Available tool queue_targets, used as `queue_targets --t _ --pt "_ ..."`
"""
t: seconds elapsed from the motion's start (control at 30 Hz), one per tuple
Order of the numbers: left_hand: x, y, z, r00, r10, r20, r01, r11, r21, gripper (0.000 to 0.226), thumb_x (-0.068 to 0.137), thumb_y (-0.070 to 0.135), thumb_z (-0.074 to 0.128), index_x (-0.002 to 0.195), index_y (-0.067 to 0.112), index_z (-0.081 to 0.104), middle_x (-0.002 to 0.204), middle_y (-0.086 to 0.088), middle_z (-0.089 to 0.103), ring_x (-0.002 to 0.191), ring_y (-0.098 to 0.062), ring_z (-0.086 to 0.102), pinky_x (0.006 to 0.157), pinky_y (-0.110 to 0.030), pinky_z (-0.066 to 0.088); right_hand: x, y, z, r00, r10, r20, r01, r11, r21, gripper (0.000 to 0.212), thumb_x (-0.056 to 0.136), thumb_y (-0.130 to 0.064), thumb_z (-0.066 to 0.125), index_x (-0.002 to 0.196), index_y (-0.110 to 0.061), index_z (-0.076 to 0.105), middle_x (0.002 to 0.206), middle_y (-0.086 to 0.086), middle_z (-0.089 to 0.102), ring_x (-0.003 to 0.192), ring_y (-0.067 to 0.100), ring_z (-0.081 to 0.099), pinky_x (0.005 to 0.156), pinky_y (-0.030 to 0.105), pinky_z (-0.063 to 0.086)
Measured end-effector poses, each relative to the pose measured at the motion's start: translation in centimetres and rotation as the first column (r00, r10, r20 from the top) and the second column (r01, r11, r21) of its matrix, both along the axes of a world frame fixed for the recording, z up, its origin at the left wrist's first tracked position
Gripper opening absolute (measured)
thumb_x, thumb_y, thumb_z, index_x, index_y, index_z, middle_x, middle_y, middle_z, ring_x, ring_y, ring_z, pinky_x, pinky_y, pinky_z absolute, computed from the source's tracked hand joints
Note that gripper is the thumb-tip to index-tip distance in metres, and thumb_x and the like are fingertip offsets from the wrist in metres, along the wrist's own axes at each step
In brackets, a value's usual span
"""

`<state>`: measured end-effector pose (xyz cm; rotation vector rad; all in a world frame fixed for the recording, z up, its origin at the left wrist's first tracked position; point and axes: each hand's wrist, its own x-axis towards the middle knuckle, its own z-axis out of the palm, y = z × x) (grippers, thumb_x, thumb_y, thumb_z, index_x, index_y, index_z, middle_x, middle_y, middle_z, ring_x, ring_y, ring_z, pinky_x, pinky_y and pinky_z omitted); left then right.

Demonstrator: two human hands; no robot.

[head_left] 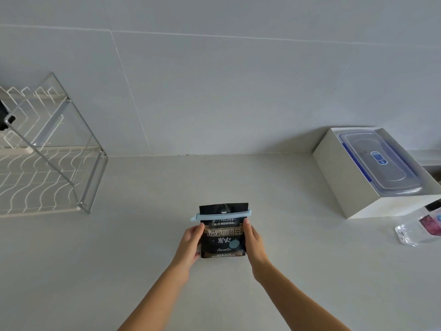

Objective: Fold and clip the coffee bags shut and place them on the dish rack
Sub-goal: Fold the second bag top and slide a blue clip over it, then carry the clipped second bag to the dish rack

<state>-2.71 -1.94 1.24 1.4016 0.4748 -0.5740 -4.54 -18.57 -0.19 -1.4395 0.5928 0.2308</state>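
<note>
Both hands, left hand [191, 243] and right hand [254, 242], grip the clipped coffee bag [223, 235] upright on the tabletop [298, 271]; the dish rack [47, 163] is cut off at the left edge.

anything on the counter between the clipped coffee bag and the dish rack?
No. In the head view, the counter between the coffee bag and the dish rack is bare.

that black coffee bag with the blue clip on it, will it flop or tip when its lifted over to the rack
The coffee bag probably keeps its shape: it looks plump and stands upright between the left hand and right hand. Its glossy film may be a bit slippery. The blue clip crosses the top, so spilling seems unlikely.
</note>
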Motion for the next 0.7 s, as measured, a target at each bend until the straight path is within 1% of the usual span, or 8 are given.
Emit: queue_targets --t 0.07,0.17,0.3,0.33,0.4,0.5,0.6,0.7 --pt "-0.2 0.3 0.1 0.998 -0.062 0.020 0.063 0.998 -0.018 0.024 0.094 0.045 0.043 0.111 0.033 0.053 0.114 0.009 0.058 0.106 -0.008 0.056 0.095 -0.030 0.041 -0.2 0.9 0.0 1.000 0.010 -0.017 -0.010 1.000 0.003 0.048 0.092 -0.059 0.029 0.112 -0.026 0.060 0.102 -0.003 0.071 0.088 0.008 0.070 0.060 0.015 0.052" --pt "-0.2 1.2 0.5 0.985 -0.165 0.056 0.165 0.986 0.003 0.013 0.097 0.039 0.041 0.103 0.040 0.053 0.100 0.023 0.057 0.088 0.008 0.053 0.072 -0.016 0.042 0.0 2.2 0.9 0.996 0.057 -0.064 -0.054 0.997 0.053 0.043 0.092 -0.061 0.029 0.114 -0.033 0.054 0.104 -0.010 0.068 0.086 -0.001 0.066 0.057 0.013 0.049" --pt "0.3 5.0 0.8 0.981 -0.192 0.038 0.188 0.979 0.081 0.036 0.094 0.020 0.053 0.129 0.025 0.050 0.114 0.001 0.065 0.103 -0.017 0.061 0.075 -0.025 0.048 0.3 4.4 1.2 0.963 0.204 -0.176 -0.204 0.979 0.021 0.030 0.091 -0.047 0.048 0.111 -0.026 0.050 0.100 -0.004 0.067 0.086 0.008 0.065 0.067 0.021 0.056" --pt "0.2 6.3 0.9 0.985 -0.172 0.024 0.169 0.981 0.092 0.038 0.093 0.019 0.055 0.130 0.023 0.050 0.110 0.001 0.066 0.100 -0.017 0.063 0.070 -0.024 0.048 0.3 5.3 1.0 0.949 0.245 -0.200 -0.249 0.968 0.004 0.030 0.090 -0.045 0.050 0.111 -0.024 0.049 0.100 -0.002 0.067 0.087 0.011 0.065 0.076 0.029 0.057" --pt "0.1 8.7 1.1 0.990 -0.142 0.027 0.138 0.984 0.109 0.038 0.091 0.020 0.058 0.129 0.022 0.051 0.102 0.004 0.067 0.093 -0.014 0.064 0.065 -0.024 0.049 0.6 7.3 1.2 0.931 0.301 -0.208 -0.310 0.951 -0.014 0.029 0.089 -0.045 0.053 0.110 -0.024 0.049 0.101 -0.003 0.066 0.088 0.011 0.065 0.074 0.029 0.055" --pt "0.2 12.1 2.7 0.992 -0.083 0.096 0.069 0.987 0.146 0.042 0.090 0.024 0.059 0.131 0.022 0.051 0.109 -0.003 0.067 0.098 -0.019 0.064 0.072 -0.028 0.053 2.0 10.9 2.7 0.939 0.327 -0.104 -0.333 0.942 -0.039 0.031 0.088 -0.045 0.056 0.110 -0.024 0.051 0.104 -0.003 0.067 0.089 0.010 0.067 0.061 0.019 0.051" --pt "0.7 16.1 6.0 0.966 -0.050 0.254 0.003 0.983 0.183 0.051 0.088 0.023 0.062 0.136 0.028 0.045 0.127 -0.004 0.058 0.112 -0.022 0.059 0.091 -0.036 0.051 4.2 14.4 5.9 0.933 0.353 0.075 -0.351 0.936 -0.044 0.029 0.087 -0.042 0.060 0.110 -0.024 0.057 0.105 -0.002 0.070 0.090 0.010 0.070 0.065 0.019 0.054" --pt "1.2 20.5 10.8 0.912 -0.027 0.409 -0.049 0.983 0.175 0.064 0.083 0.031 0.068 0.137 0.044 0.038 0.133 0.009 0.050 0.121 -0.010 0.049 0.088 -0.025 0.046 6.9 17.7 10.7 0.885 0.390 0.253 -0.392 0.919 -0.046 0.029 0.083 -0.043 0.063 0.108 -0.027 0.060 0.103 -0.006 0.072 0.091 0.007 0.070 0.066 0.018 0.054"
